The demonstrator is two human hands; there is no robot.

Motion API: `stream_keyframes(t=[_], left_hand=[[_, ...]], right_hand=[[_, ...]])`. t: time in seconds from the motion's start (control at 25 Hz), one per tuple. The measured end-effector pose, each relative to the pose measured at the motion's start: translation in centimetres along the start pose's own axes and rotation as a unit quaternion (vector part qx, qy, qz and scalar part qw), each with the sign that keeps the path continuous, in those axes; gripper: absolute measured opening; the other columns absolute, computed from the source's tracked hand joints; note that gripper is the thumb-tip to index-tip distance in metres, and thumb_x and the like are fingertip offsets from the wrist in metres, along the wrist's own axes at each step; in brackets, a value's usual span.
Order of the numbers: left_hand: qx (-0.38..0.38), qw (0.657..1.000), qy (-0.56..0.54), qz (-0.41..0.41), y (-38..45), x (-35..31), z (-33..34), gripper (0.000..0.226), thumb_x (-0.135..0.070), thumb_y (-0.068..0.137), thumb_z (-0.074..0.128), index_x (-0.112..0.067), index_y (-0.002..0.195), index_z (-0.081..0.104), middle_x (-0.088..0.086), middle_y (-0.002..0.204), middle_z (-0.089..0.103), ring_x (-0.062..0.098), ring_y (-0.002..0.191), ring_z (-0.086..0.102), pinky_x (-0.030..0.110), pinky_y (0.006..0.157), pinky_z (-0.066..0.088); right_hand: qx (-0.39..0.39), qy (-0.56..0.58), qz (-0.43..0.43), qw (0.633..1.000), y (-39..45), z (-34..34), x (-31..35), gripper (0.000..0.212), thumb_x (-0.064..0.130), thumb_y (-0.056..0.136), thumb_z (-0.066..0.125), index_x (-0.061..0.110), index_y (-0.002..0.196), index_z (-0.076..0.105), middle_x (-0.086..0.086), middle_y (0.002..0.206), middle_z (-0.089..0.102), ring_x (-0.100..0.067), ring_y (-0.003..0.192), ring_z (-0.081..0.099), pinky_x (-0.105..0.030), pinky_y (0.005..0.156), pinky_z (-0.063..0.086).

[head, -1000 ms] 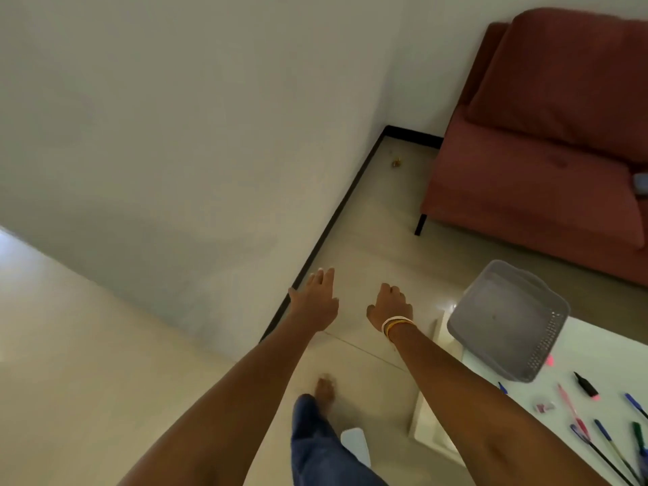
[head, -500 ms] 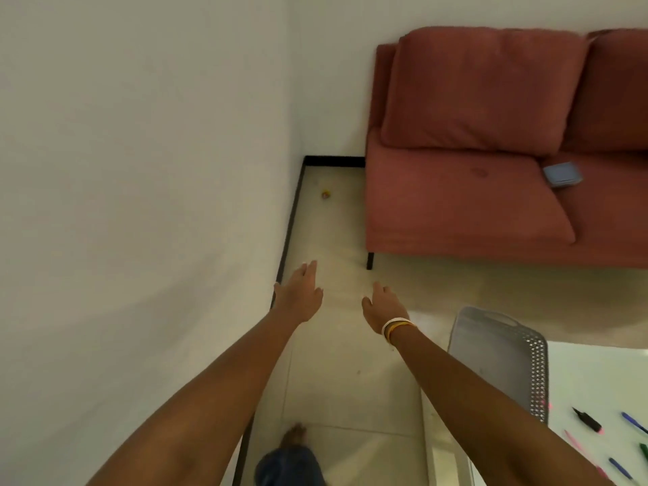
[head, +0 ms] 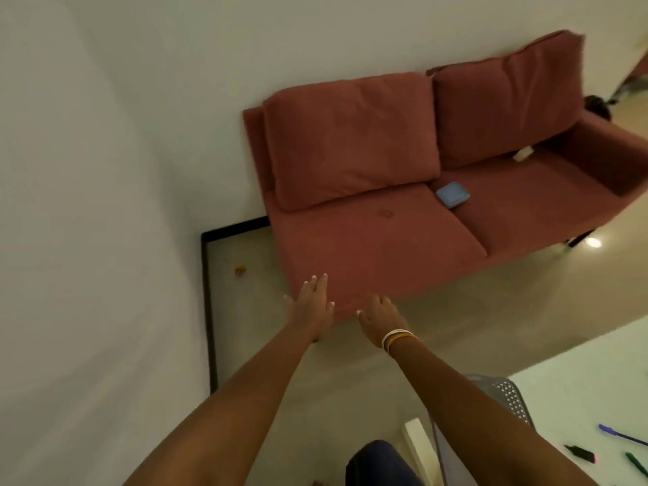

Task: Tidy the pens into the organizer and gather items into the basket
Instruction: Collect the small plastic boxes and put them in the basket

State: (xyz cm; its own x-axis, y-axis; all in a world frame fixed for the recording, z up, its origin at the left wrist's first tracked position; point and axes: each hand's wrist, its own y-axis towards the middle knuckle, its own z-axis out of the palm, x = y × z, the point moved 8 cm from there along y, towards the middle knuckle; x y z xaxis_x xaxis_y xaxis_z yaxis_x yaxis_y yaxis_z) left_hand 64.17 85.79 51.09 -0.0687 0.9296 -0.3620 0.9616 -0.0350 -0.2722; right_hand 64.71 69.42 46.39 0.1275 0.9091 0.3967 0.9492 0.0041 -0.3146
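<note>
Both arms stretch forward over the floor, palms down. My left hand [head: 312, 305] has its fingers spread and holds nothing. My right hand [head: 380, 319], with bangles on the wrist, is also open and empty. The grey perforated basket [head: 508, 398] stands at the lower right, mostly hidden behind my right forearm, at the edge of a white table [head: 582, 384]. On that table's right edge lie a blue pen [head: 617, 434], a black marker [head: 580, 454] and a green pen [head: 636, 463]. No organizer is in view.
A red two-seat sofa [head: 403, 240] stands against the far wall with a small blue box [head: 452, 194] on its seat. A white wall runs along the left with a black skirting strip [head: 209, 310]. A small orange scrap [head: 240, 270] lies on the floor. My knee [head: 378, 464] shows at the bottom.
The view has swung right and up: more of the sofa shows, the table and basket have slid to the lower right corner. Both hands stay outstretched, open and empty.
</note>
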Motion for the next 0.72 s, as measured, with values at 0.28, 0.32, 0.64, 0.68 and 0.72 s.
stream_keyframes(t=[0.28, 0.32, 0.64, 0.68, 0.72], left_hand=[[0.02, 0.998, -0.008, 0.051, 16.9, -10.9, -1.2, 0.064, -0.032, 0.099, 0.038, -0.022, 0.153, 0.006, 0.004, 0.162, 0.009, 0.021, 0.149, 0.008, 0.063, 0.114, 0.009], [0.022, 0.998, -0.003, 0.056, 19.0, -12.3, -1.3, 0.064, -0.033, 0.099, 0.038, -0.023, 0.153, 0.006, 0.004, 0.162, 0.008, 0.021, 0.149, 0.007, 0.063, 0.114, 0.008], [0.057, 0.997, 0.018, 0.057, 33.3, -20.1, -0.3, 0.065, -0.034, 0.099, 0.037, -0.022, 0.153, 0.004, 0.003, 0.162, 0.006, 0.02, 0.15, 0.006, 0.063, 0.114, 0.009], [0.064, 0.996, 0.021, 0.055, 35.2, -20.7, -0.1, 0.065, -0.034, 0.099, 0.037, -0.022, 0.153, 0.004, 0.003, 0.162, 0.006, 0.021, 0.15, 0.006, 0.063, 0.114, 0.009], [0.072, 0.996, 0.021, 0.053, 37.0, -21.3, 0.3, 0.065, -0.034, 0.099, 0.037, -0.022, 0.153, 0.004, 0.004, 0.162, 0.006, 0.021, 0.149, 0.006, 0.063, 0.114, 0.008]], right_hand=[[-0.014, -0.008, 0.052, 0.999, 14.8, -9.1, -6.7, 0.045, 0.032, 0.092, 0.053, 0.009, 0.128, 0.041, -0.015, 0.132, 0.047, -0.036, 0.124, 0.048, -0.045, 0.097, 0.045], [-0.013, -0.009, 0.056, 0.998, 16.7, -10.3, -7.8, 0.044, 0.031, 0.091, 0.054, 0.008, 0.127, 0.042, -0.015, 0.131, 0.047, -0.036, 0.123, 0.048, -0.046, 0.097, 0.046], [0.008, 0.014, 0.102, 0.995, 30.8, -17.5, -15.5, 0.05, 0.028, 0.09, 0.056, 0.006, 0.132, 0.041, -0.019, 0.135, 0.045, -0.039, 0.125, 0.048, -0.046, 0.1, 0.044], [0.014, 0.017, 0.106, 0.994, 32.6, -17.9, -16.2, 0.051, 0.027, 0.09, 0.056, 0.006, 0.134, 0.04, -0.02, 0.136, 0.044, -0.039, 0.126, 0.047, -0.046, 0.101, 0.043], [0.022, 0.021, 0.107, 0.994, 34.4, -18.1, -16.9, 0.054, 0.026, 0.09, 0.057, 0.006, 0.136, 0.038, -0.02, 0.138, 0.043, -0.039, 0.127, 0.046, -0.046, 0.103, 0.042]])
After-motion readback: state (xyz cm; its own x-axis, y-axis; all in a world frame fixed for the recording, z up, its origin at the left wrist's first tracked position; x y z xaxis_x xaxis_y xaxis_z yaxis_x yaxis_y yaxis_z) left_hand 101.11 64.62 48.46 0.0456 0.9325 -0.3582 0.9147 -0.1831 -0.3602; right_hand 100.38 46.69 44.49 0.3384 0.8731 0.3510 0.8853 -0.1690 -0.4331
